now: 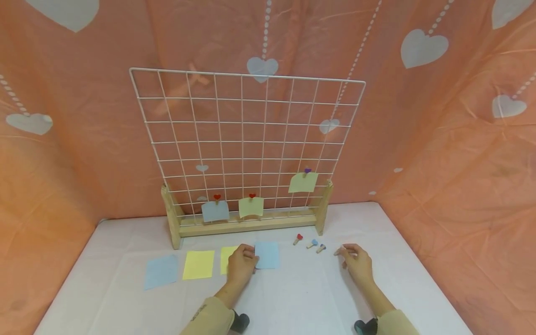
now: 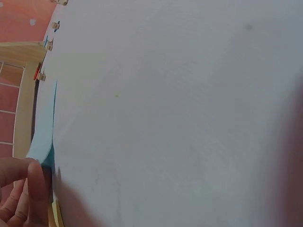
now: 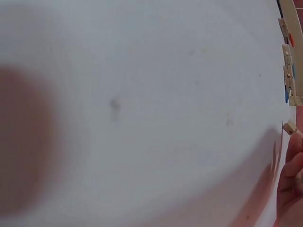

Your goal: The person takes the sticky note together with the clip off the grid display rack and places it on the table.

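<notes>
Between thumb and fingers, my left hand (image 1: 242, 265) pinches the left edge of a blue paper note (image 1: 268, 255); the left wrist view shows this note (image 2: 45, 127) curving up from the table. My right hand (image 1: 358, 265) pinches a small wooden clothespin (image 1: 338, 251) above the right part of the table. In the right wrist view the clothespin's wooden end (image 3: 289, 127) sticks out past the fingertips. Several heart-topped clothespins lie between the hands, among them a red one (image 1: 298, 239) and a light blue one (image 1: 312, 243).
A white wire grid (image 1: 251, 141) stands in a wooden base (image 1: 247, 227) behind the hands. Clothespins hold a blue note (image 1: 215, 211) and two yellow-green notes, one low (image 1: 251, 208), one higher right (image 1: 303, 183). Left on the table lie a blue note (image 1: 161, 271) and yellow notes (image 1: 198, 265).
</notes>
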A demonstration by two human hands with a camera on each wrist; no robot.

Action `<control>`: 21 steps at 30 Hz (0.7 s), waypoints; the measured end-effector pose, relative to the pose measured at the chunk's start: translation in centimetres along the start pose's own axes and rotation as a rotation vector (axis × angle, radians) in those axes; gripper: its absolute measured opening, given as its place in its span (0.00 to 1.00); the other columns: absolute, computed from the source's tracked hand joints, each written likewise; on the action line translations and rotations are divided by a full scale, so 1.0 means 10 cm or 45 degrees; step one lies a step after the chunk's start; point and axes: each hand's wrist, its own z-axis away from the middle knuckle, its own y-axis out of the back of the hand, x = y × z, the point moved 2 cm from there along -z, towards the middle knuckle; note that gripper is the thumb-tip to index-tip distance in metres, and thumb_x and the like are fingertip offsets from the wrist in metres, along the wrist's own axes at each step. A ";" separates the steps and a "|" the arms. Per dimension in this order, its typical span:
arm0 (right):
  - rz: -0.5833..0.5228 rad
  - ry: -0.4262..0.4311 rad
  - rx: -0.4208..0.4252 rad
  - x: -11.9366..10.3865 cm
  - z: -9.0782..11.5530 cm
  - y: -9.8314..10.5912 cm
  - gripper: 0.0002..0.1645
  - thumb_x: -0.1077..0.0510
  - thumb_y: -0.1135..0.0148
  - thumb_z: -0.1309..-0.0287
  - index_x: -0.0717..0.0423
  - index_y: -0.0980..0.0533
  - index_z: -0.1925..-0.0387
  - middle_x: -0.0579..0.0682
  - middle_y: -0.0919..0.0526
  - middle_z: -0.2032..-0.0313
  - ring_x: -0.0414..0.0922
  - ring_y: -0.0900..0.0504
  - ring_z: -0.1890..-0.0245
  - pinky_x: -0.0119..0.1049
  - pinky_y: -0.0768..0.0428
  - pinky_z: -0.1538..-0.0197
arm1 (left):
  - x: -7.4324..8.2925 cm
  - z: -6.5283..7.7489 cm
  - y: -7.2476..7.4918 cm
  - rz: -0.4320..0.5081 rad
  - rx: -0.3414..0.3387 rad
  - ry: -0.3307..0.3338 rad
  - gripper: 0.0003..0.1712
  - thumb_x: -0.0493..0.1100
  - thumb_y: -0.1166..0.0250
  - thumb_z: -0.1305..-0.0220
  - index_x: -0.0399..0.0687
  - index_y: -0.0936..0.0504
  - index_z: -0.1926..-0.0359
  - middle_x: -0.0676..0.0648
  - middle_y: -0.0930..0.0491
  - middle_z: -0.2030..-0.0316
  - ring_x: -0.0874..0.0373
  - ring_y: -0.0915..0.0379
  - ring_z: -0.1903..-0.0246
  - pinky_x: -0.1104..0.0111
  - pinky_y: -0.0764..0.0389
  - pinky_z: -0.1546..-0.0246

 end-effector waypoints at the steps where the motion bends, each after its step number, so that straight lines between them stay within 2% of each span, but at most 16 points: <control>1: 0.003 -0.004 0.000 0.00 0.00 0.00 0.18 0.57 0.43 0.37 0.67 0.25 0.51 0.63 0.18 0.61 0.37 0.23 0.83 0.29 0.27 0.79 | 0.00 0.00 0.00 -0.016 0.006 -0.007 0.11 0.30 0.32 0.49 0.35 0.22 0.62 0.46 0.20 0.76 0.63 0.29 0.86 0.71 0.24 0.83; 10: 0.041 -0.007 -0.011 0.00 -0.04 -0.02 0.18 0.57 0.43 0.36 0.68 0.24 0.51 0.63 0.17 0.62 0.38 0.23 0.83 0.29 0.30 0.80 | 0.00 -0.01 -0.04 -0.102 0.037 0.000 0.10 0.30 0.31 0.49 0.37 0.22 0.64 0.47 0.22 0.76 0.59 0.29 0.80 0.69 0.27 0.78; 13: 0.073 -0.004 0.000 0.01 -0.06 -0.02 0.19 0.57 0.43 0.36 0.68 0.23 0.52 0.57 0.16 0.72 0.38 0.25 0.84 0.29 0.31 0.80 | 0.02 -0.01 -0.03 -0.131 0.062 -0.028 0.11 0.30 0.31 0.51 0.37 0.21 0.65 0.46 0.22 0.76 0.57 0.28 0.76 0.67 0.27 0.75; 17: 0.095 0.006 0.024 0.00 -0.08 -0.03 0.19 0.56 0.41 0.37 0.70 0.22 0.54 0.47 0.21 0.86 0.38 0.27 0.86 0.28 0.32 0.81 | 0.02 -0.03 -0.03 -0.149 0.079 -0.058 0.11 0.29 0.30 0.52 0.37 0.21 0.66 0.45 0.22 0.75 0.56 0.28 0.75 0.66 0.27 0.73; 21: 0.102 0.021 0.041 -0.03 -0.09 -0.03 0.18 0.57 0.41 0.38 0.69 0.21 0.55 0.45 0.23 0.87 0.38 0.28 0.87 0.29 0.32 0.81 | 0.03 -0.07 -0.03 -0.154 0.097 -0.093 0.10 0.31 0.30 0.51 0.38 0.22 0.68 0.46 0.23 0.76 0.57 0.29 0.75 0.67 0.28 0.73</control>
